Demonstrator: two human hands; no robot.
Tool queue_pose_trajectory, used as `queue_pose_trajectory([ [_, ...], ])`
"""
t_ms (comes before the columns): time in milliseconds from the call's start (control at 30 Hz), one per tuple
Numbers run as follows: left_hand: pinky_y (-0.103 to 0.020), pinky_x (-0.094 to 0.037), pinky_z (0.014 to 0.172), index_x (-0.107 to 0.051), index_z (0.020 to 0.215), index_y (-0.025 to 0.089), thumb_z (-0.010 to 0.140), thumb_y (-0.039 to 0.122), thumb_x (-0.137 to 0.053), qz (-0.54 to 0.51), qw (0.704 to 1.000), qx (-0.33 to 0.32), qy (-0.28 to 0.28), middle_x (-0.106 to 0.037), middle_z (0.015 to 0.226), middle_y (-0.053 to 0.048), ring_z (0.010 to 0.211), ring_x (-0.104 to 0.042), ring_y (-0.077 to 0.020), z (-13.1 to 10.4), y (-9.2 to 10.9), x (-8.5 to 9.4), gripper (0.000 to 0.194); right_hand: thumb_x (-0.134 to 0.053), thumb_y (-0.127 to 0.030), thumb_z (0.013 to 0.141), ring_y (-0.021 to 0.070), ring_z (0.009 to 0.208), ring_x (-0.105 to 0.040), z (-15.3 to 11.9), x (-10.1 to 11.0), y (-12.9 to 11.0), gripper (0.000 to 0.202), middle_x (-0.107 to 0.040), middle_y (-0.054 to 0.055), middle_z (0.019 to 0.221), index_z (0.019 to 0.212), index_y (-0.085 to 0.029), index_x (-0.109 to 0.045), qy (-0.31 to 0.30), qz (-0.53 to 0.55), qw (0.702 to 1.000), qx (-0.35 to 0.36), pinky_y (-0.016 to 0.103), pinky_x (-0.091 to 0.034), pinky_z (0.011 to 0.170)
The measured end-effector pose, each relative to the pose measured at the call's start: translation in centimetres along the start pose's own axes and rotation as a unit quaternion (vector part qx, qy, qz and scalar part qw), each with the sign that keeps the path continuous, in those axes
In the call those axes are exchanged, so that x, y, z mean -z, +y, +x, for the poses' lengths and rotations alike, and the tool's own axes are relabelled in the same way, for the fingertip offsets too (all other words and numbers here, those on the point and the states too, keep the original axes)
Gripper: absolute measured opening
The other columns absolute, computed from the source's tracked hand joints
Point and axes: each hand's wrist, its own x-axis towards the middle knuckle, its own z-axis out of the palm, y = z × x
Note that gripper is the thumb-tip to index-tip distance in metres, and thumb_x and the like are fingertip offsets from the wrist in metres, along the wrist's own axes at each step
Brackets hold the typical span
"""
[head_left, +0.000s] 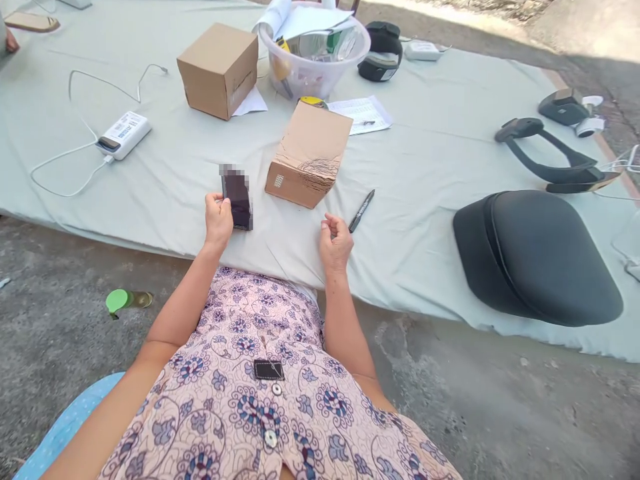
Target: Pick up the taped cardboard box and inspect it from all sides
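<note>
My left hand [219, 219] is closed round the left edge of a dark phone [238, 199], with the thumb over its face. Close to the table's front edge rests my right hand [335, 241], its fingers curled; whether anything is inside them is hidden. A black marker pen [362, 211] lies just right of that hand's fingers. Beyond both hands sits a cardboard box [313, 150] with black scribbled lines on its near right corner. A second cardboard box [219, 70] stands farther back to the left.
On the cloth-covered table [410, 267] are a white basket [315, 73] of papers and tools, a printed sheet [360, 113], a white device with cables [125, 133], a black case [540, 257] and a black headset [381, 52]. Another person's hand [11, 43] shows at far left.
</note>
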Motion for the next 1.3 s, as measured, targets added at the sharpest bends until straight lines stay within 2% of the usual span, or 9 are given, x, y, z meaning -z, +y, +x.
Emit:
queue_pose_trajectory([
  [100, -0.024, -0.047, 0.066, -0.046, 0.091, 0.023, 0.082, 0.017, -0.06, -0.079, 0.992, 0.097, 0.014, -0.055, 0.074, 0.004, 0.065, -0.055, -0.0122, -0.7, -0.5, -0.2, 0.017, -0.053, -0.031, 0.089, 0.0195, 0.088, -0.07, -0.2, 0.1, -0.2, 0.026, -0.073, 0.007, 0.099, 0.108, -0.02, -0.067, 0.007, 0.016, 1.0, -0.009, 0.038, -0.058, 0.087],
  [167, -0.023, -0.048, 0.062, -0.047, 0.091, 0.023, 0.079, 0.018, -0.062, -0.139, 0.983, 0.119, -0.004, -0.058, 0.072, 0.005, 0.06, -0.055, -0.0106, -1.4, -0.4, 0.2, 0.019, -0.054, -0.032, 0.089, 0.0184, 0.085, -0.07, -0.2, 0.0, -0.3, 0.025, -0.073, 0.006, 0.096, 0.107, -0.02, -0.067, 0.016, 0.029, 0.999, -0.009, 0.036, -0.058, 0.083],
  [367, -0.03, -0.056, 0.077, -0.051, 0.097, 0.024, 0.073, 0.029, -0.077, -0.275, 0.943, 0.093, -0.164, -0.07, 0.086, 0.002, 0.08, -0.07, -0.0164, -4.0, 0.7, 0.9, 0.035, -0.053, -0.042, 0.093, 0.015, 0.076, -0.069, -1.2, -0.1, -1.2, 0.029, -0.072, 0.005, 0.094, 0.11, -0.022, -0.067, 0.009, 0.112, 0.994, -0.002, 0.03, -0.058, 0.074],
  [500, -0.032, -0.056, 0.083, -0.051, 0.097, 0.024, 0.072, 0.033, -0.079, -0.305, 0.91, 0.108, -0.258, -0.071, 0.088, 0.001, 0.092, -0.071, -0.0201, -5.2, 0.9, -0.6, 0.039, -0.05, -0.056, 0.095, 0.013, 0.068, -0.066, -2.7, -0.1, -2.3, 0.044, -0.073, 0.004, 0.094, 0.123, -0.024, -0.062, -0.137, 0.175, 0.975, -0.013, 0.028, -0.055, 0.067],
  [600, -0.032, -0.056, 0.079, -0.051, 0.097, 0.025, 0.074, 0.035, -0.077, -0.297, 0.898, 0.125, -0.298, -0.069, 0.083, 0.002, 0.089, -0.071, -0.0208, -5.7, 0.5, -2.2, 0.037, -0.059, -0.065, 0.087, 0.0152, 0.068, -0.064, -3.3, 0.1, -2.9, 0.059, -0.071, 0.001, 0.081, 0.127, -0.021, -0.061, -0.262, 0.142, 0.955, -0.002, 0.029, -0.054, 0.069],
  [667, -0.032, -0.056, 0.076, -0.051, 0.098, 0.025, 0.074, 0.035, -0.077, -0.291, 0.892, 0.138, -0.318, -0.068, 0.081, 0.002, 0.083, -0.07, -0.0198, -5.8, 0.1, -3.1, 0.037, -0.061, -0.069, 0.083, 0.0161, 0.068, -0.062, -3.2, 0.3, -3.1, 0.066, -0.068, 0.0, 0.077, 0.126, -0.019, -0.06, -0.294, 0.104, 0.95, 0.004, 0.03, -0.052, 0.068],
  [933, -0.032, -0.052, 0.073, -0.05, 0.099, 0.026, 0.071, 0.035, -0.079, -0.305, 0.878, 0.157, -0.333, -0.067, 0.085, 0.003, 0.076, -0.066, -0.0176, -5.6, -0.7, -4.1, 0.042, -0.072, -0.07, 0.073, 0.0186, 0.071, -0.06, -2.7, 0.5, -3.3, 0.075, -0.067, 0.002, 0.085, 0.126, -0.019, -0.056, -0.321, 0.054, 0.945, 0.024, 0.033, -0.052, 0.072],
  [1133, -0.032, -0.052, 0.074, -0.049, 0.098, 0.026, 0.07, 0.035, -0.08, -0.306, 0.877, 0.155, -0.338, -0.066, 0.084, 0.003, 0.077, -0.067, -0.0178, -5.6, -0.7, -3.9, 0.043, -0.067, -0.062, 0.082, 0.0187, 0.072, -0.06, -2.8, 0.3, -3.1, 0.063, -0.068, 0.002, 0.084, 0.126, -0.018, -0.056, -0.323, 0.046, 0.945, 0.024, 0.032, -0.051, 0.073],
  [1300, -0.031, -0.053, 0.071, -0.05, 0.098, 0.026, 0.069, 0.034, -0.08, -0.313, 0.875, 0.156, -0.335, -0.066, 0.082, 0.004, 0.073, -0.067, -0.0166, -5.7, -0.6, -3.9, 0.043, -0.068, -0.061, 0.082, 0.0179, 0.069, -0.059, -2.8, 0.2, -3.1, 0.061, -0.065, 0.0, 0.079, 0.124, -0.019, -0.058, -0.329, 0.056, 0.942, 0.025, 0.031, -0.05, 0.071],
])
